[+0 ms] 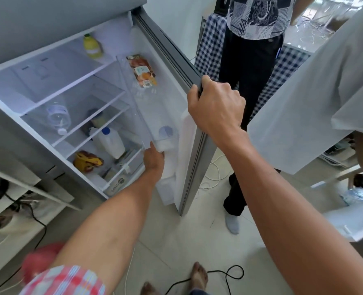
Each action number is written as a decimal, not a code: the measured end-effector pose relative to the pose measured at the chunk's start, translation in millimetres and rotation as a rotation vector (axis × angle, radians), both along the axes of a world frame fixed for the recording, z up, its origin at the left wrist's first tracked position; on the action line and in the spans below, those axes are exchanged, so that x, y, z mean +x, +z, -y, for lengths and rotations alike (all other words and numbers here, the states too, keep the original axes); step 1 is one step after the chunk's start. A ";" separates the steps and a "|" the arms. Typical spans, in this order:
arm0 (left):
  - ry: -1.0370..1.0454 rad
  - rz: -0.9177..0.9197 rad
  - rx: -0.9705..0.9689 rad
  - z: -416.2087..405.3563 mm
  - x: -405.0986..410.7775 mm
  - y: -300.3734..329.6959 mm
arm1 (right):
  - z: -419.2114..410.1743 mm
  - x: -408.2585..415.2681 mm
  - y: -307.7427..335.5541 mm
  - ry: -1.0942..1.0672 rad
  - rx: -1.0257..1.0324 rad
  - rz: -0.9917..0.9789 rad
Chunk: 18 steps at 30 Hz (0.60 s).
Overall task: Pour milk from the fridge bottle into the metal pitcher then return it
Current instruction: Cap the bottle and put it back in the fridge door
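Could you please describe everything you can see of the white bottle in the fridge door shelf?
The white bottle stands upright in the lower shelf of the open fridge door, partly blurred behind the shelf's clear front. It looks like white plastic with a round blue cap on top. The left hand touches its lower side, fingers against the body. The right hand grips the door's edge, not the bottle. No label is readable.

Right hand (215, 105) raised, arm extended, fingers (194, 92) curled closed in a grip. Left hand (154, 159) lower, arm outstretched, fingers hidden.
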State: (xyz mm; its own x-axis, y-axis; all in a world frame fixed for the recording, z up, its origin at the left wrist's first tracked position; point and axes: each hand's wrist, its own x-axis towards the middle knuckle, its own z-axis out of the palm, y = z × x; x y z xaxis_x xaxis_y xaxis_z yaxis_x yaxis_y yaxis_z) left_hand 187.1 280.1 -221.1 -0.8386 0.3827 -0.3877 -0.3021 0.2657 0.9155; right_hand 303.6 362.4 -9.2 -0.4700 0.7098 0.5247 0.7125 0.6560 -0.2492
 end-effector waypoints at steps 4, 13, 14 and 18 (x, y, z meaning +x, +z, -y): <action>-0.057 -0.056 -0.053 15.2 -6.5 6.8 | 0.6 -1.8 1.4 -0.011 -0.015 0.012; 0.012 -0.213 0.097 61.5 -30.4 61.2 | 25.4 -15.0 6.6 -0.028 -0.050 0.006; 0.011 -0.225 0.114 66.7 -34.1 69.9 | 32.2 -18.9 6.9 -0.032 -0.060 0.004; -0.007 -0.341 0.168 89.2 -47.4 94.4 | 64.3 -38.9 9.6 -0.060 -0.104 0.011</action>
State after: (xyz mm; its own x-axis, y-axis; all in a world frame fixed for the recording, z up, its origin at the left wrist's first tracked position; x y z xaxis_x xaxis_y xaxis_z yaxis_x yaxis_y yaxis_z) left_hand 139.7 190.9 -126.7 -0.9059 0.4232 -0.0177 0.0292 0.1040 0.9942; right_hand 264.7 298.1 0.3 -0.4305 0.7870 0.4420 0.7525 0.5833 -0.3056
